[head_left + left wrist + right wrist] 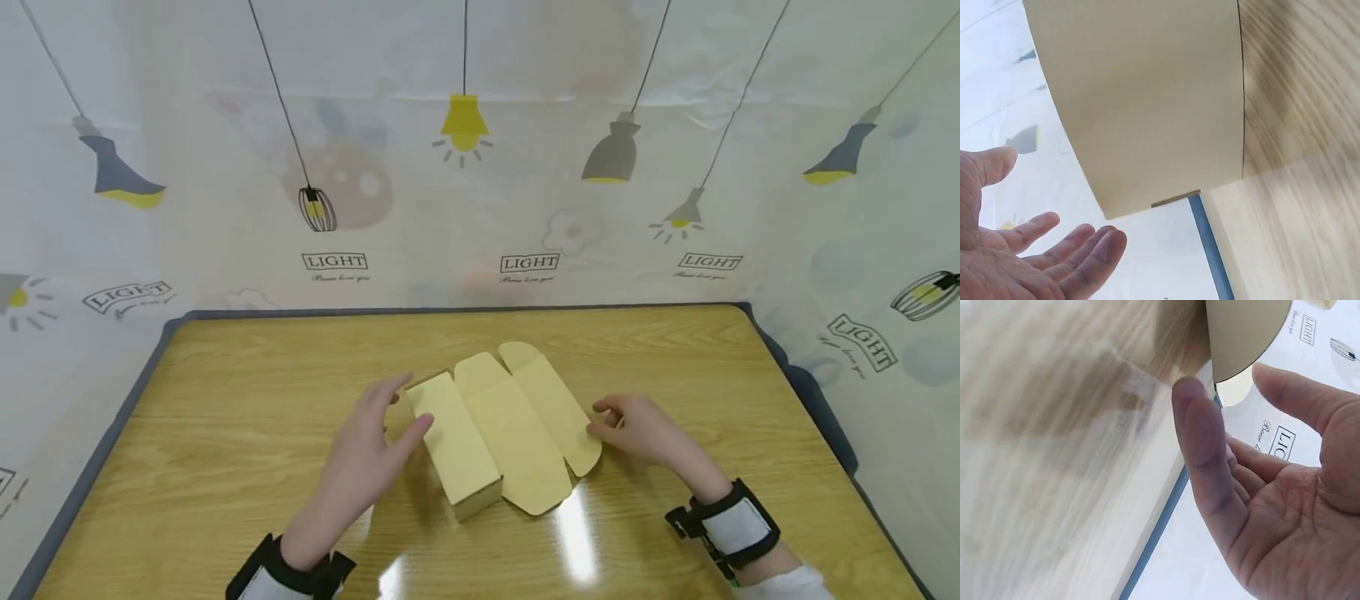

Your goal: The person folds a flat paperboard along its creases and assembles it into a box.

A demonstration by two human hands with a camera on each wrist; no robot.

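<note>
A pale yellow cardboard box (459, 446) rests on the wooden table, its left part standing as a long block. Its lid panels (517, 417) spread out to the right, with rounded flaps at their ends. To the left of the block is my left hand (369, 446), thumb and fingers spread. The left wrist view has these fingers (1094, 256) apart from the cardboard. My right hand (637, 429) is at the outer panel's right edge. Its fingers are loosely bent, and the thumb lies close to a rounded flap (1244, 337); whether they touch is unclear.
The wooden table (262, 375) has a dark grey edge (465, 310). A pale cloth printed with lamps (420, 208) hangs behind it and along both sides. Black straps (723, 529) are worn on both wrists.
</note>
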